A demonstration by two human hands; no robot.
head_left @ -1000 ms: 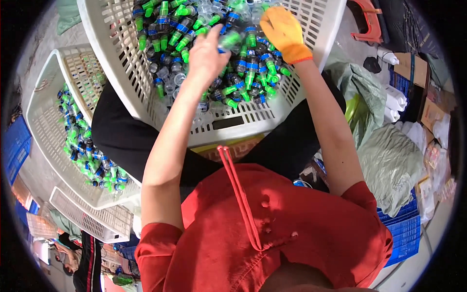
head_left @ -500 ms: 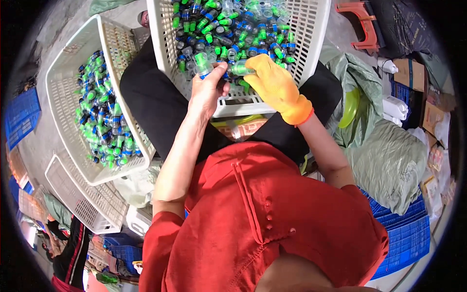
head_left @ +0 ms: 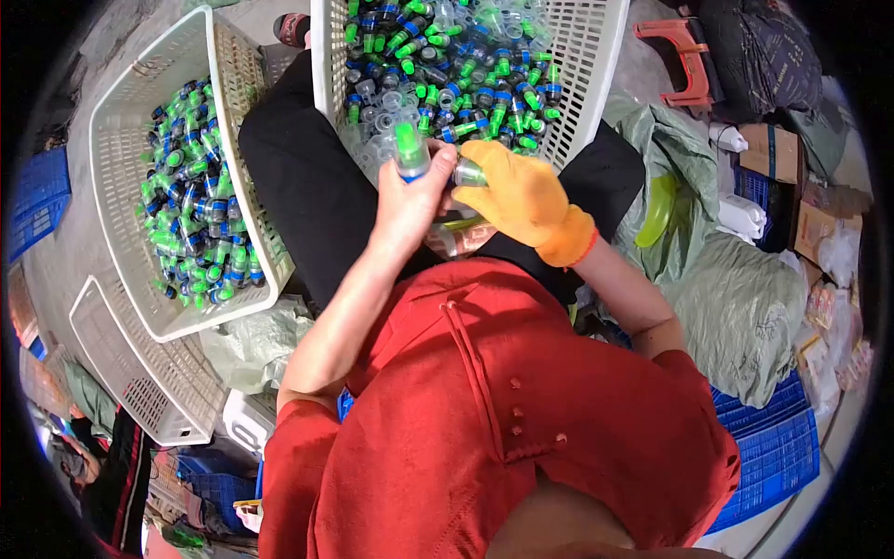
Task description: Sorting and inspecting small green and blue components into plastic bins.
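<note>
My bare left hand (head_left: 408,207) is closed around a small bottle (head_left: 407,149) with a green tip under a clear cap and a blue band. It points up and away from me. Close beside it, my right hand (head_left: 521,197), in a yellow-orange knitted glove, grips a second small clear-capped bottle (head_left: 469,174) between thumb and fingers; its far end is hidden by the glove. Both hands are over the near edge of a white slatted basket (head_left: 607,58) between my knees. Inside lies a heap of similar green, blue and clear bottles (head_left: 498,93).
At my left stands another white basket (head_left: 216,121) holding more bottles (head_left: 191,200). Below it is a white crate (head_left: 149,391). To the right are a red-orange stool (head_left: 684,61), a green-grey sack (head_left: 745,307), cardboard boxes (head_left: 773,154) and blue crates (head_left: 768,456).
Both hands have come back toward my body from over the heap, each still gripping its bottle. The bottle in my left hand now stands more upright in the picture.
</note>
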